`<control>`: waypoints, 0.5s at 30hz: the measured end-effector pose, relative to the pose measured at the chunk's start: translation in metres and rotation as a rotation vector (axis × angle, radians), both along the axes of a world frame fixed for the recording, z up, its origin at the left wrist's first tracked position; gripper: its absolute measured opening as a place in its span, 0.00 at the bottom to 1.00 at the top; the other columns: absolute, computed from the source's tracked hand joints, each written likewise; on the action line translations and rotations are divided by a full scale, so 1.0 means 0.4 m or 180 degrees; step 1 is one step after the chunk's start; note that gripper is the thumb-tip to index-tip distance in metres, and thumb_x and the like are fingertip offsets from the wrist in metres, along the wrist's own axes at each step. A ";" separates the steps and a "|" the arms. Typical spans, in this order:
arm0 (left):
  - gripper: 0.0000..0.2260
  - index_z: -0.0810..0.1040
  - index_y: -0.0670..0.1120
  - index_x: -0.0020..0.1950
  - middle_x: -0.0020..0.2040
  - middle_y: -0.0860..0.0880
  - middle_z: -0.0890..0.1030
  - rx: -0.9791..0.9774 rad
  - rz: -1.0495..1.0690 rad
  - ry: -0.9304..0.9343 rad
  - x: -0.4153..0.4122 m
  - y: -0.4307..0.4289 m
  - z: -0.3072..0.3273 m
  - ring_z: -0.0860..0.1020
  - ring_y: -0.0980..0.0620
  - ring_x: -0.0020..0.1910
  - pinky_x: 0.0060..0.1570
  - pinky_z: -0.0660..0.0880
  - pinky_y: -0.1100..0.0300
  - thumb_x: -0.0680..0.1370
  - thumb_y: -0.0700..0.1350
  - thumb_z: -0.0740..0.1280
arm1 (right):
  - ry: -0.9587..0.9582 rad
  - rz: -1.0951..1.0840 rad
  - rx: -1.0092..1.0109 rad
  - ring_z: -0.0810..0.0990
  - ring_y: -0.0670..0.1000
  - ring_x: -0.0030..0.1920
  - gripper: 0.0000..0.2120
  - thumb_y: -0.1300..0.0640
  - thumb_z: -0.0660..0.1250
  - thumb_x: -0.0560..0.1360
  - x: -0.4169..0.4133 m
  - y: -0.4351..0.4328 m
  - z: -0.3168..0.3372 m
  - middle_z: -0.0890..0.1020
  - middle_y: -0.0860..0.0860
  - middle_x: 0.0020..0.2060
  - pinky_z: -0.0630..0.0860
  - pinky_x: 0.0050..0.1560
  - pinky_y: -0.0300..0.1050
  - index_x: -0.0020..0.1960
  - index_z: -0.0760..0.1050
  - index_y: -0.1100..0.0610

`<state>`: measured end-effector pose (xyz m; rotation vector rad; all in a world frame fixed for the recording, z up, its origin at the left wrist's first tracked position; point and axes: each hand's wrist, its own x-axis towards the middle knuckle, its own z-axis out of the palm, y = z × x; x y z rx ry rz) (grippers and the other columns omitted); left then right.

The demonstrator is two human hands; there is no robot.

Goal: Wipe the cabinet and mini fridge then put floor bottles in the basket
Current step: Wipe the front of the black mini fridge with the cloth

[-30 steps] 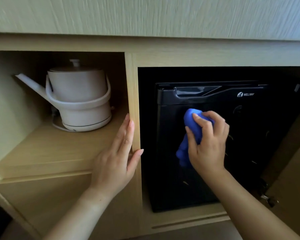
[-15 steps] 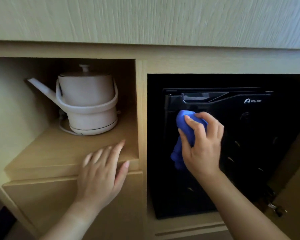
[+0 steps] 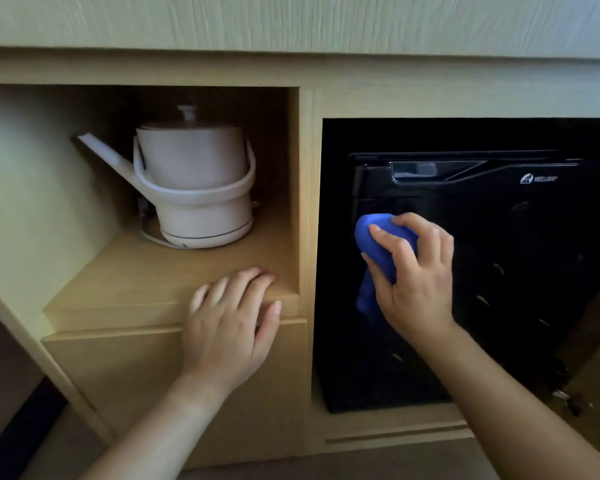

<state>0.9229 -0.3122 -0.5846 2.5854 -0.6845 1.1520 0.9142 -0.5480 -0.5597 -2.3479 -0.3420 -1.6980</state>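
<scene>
Two hands are at work on the wooden cabinet (image 3: 305,209). The right hand (image 3: 411,271) is curled tight around a bunched blue cloth (image 3: 378,258), pressing it against the left part of the black mini fridge (image 3: 499,271) door, which sits in the right compartment. The left hand (image 3: 231,323) lies flat and open, fingers on the near edge of the left shelf (image 3: 136,282). Farther back on that shelf stands a pale kettle (image 3: 194,188).

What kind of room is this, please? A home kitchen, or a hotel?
Probably a hotel room's refreshment cabinet: a small black mini fridge built into one compartment, and a white electric kettle standing alone on the shelf beside it.
</scene>
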 end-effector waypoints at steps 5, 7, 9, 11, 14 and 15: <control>0.18 0.79 0.47 0.59 0.57 0.51 0.80 0.0005 0.0013 0.0066 -0.003 -0.001 0.003 0.77 0.50 0.54 0.52 0.66 0.54 0.78 0.53 0.55 | -0.0251 -0.0039 0.0676 0.65 0.56 0.59 0.13 0.54 0.65 0.76 0.014 0.036 0.051 0.67 0.54 0.61 0.65 0.60 0.46 0.59 0.70 0.53; 0.19 0.79 0.47 0.59 0.58 0.50 0.79 -0.0017 -0.0007 0.0104 -0.008 -0.001 0.005 0.76 0.50 0.54 0.52 0.65 0.53 0.78 0.54 0.55 | -0.0266 -0.0023 0.0603 0.65 0.56 0.59 0.13 0.54 0.65 0.76 0.022 0.063 0.047 0.67 0.54 0.61 0.67 0.60 0.49 0.60 0.70 0.53; 0.19 0.77 0.46 0.61 0.59 0.49 0.78 -0.0144 -0.0113 0.0180 -0.009 -0.003 0.012 0.74 0.50 0.56 0.53 0.65 0.53 0.78 0.54 0.55 | -0.0172 0.0009 0.0413 0.65 0.56 0.59 0.15 0.55 0.66 0.75 0.021 0.061 0.026 0.66 0.53 0.61 0.71 0.58 0.55 0.60 0.69 0.53; 0.20 0.74 0.44 0.65 0.62 0.46 0.76 -0.0364 -0.0330 0.0236 -0.011 -0.011 0.032 0.72 0.48 0.60 0.58 0.64 0.54 0.79 0.53 0.55 | -0.0055 0.0047 0.0329 0.66 0.56 0.59 0.15 0.56 0.67 0.74 0.011 0.030 -0.001 0.66 0.53 0.61 0.72 0.56 0.60 0.60 0.69 0.54; 0.21 0.72 0.41 0.67 0.64 0.43 0.74 -0.0519 -0.0619 -0.0068 -0.021 -0.043 0.093 0.71 0.47 0.64 0.63 0.64 0.57 0.79 0.50 0.57 | 0.0048 -0.0008 0.0600 0.66 0.57 0.59 0.15 0.55 0.66 0.75 -0.012 -0.047 -0.030 0.67 0.53 0.61 0.71 0.59 0.57 0.60 0.69 0.53; 0.21 0.71 0.39 0.67 0.64 0.42 0.74 -0.0507 -0.0693 -0.0251 -0.027 -0.058 0.117 0.71 0.46 0.64 0.64 0.64 0.57 0.79 0.49 0.58 | 0.0038 -0.0047 0.0761 0.66 0.57 0.59 0.15 0.54 0.65 0.75 -0.019 -0.076 -0.032 0.67 0.54 0.61 0.69 0.61 0.53 0.60 0.69 0.53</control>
